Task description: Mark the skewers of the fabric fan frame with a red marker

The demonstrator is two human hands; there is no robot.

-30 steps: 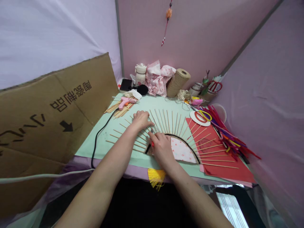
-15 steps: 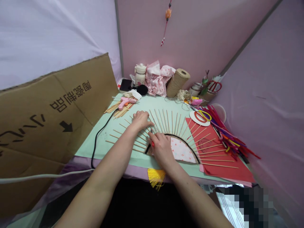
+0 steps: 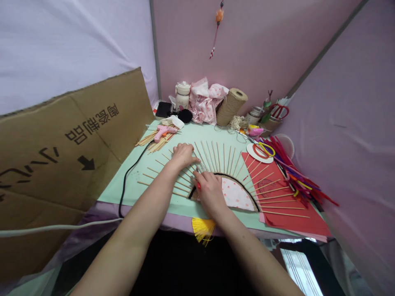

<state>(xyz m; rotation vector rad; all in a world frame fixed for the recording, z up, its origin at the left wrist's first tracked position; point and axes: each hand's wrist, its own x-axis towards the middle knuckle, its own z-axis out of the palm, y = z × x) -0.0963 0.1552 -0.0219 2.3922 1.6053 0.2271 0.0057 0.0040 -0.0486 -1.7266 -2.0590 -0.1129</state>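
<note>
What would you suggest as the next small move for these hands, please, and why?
I would probably make one short stroke with the red tool, bracing the sticks with the left hand. That hand lies over the fanned sticks, and the right hand grips the tool close by, near what looks like a clear ruler. The tool's exact type is hidden.

Seeing a pale green tabletop (image 3: 200,133) carrying a fan of sticks (image 3: 233,192) mid-surface, partly overlapping red paper (image 3: 286,222) at right. Spotting loose sticks (image 3: 158,146) back left. Noting bottle (image 3: 182,99), dotted cloth (image 3: 203,109), twine spool (image 3: 231,109) lining the back.
</note>
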